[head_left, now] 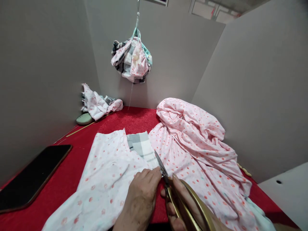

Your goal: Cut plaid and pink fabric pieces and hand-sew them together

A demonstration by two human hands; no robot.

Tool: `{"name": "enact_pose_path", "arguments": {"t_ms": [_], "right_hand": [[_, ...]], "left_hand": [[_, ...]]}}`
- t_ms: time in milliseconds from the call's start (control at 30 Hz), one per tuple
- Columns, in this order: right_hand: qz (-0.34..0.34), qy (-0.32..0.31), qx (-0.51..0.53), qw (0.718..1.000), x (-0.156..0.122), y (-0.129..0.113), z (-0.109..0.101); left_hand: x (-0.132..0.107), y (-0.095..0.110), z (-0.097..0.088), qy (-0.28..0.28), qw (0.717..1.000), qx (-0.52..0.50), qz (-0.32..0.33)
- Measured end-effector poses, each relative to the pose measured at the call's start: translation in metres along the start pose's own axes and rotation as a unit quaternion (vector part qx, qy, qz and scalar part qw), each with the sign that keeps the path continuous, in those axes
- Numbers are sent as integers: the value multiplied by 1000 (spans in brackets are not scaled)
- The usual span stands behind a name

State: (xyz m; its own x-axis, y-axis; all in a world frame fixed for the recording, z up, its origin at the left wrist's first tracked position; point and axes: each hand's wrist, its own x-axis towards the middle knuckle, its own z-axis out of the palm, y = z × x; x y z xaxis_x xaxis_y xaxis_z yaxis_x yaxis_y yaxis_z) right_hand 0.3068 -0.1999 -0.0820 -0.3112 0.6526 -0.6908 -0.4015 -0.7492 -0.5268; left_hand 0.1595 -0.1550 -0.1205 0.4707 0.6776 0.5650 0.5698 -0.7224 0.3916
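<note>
Head view: your left hand (141,200) lies bent-fingered on the cloth (106,173), grip unclear; your right hand's (178,197) fingers hold the scissors (160,166).

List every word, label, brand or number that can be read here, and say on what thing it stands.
No text can be read anywhere.
Papers on the far wall: too small and blurred to read.
Screen on the left: dark, shows nothing.
Scissors: no brand or mark visible.
Cloth: only printed dots, no label.
</note>
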Motion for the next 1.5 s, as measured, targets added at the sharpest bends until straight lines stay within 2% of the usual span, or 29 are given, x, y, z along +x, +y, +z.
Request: {"name": "enact_pose_path", "arguments": {"t_ms": [267,367,467,500,600,767,833,1033,1233,1500], "right_hand": [[-4,-19,20,1000,4,3,-2],[-17,-18,-1,1000,-10,-8,4],[25,-64,-42,997,-28,-19,8],[6,-69,-44,997,-32,-21,9],[-69,-53,-35,996,-34,-18,9],[-11,42,-38,998,-15,-11,15],[-1,60,-50,997,-8,-10,17],[-36,55,-24,998,-6,-6,10],[14,72,-23,997,-2,-9,9],[10,71,-56,996,8,-11,7]], "left_hand": [[-2,-2,3,-4,1000,-4,-1],[-2,-1,3,-17,1000,-9,-13],[-2,0,2,-26,999,-14,-17],[-2,0,2,-24,1000,-13,-15],[-2,0,1,-17,1000,-1,-9],[-2,-2,1,19,1000,9,13],[-3,-3,1,23,999,5,23],[-4,-4,2,37,999,-2,26],[-5,-4,3,31,999,-1,27],[-7,-7,2,43,998,-6,36]]}}
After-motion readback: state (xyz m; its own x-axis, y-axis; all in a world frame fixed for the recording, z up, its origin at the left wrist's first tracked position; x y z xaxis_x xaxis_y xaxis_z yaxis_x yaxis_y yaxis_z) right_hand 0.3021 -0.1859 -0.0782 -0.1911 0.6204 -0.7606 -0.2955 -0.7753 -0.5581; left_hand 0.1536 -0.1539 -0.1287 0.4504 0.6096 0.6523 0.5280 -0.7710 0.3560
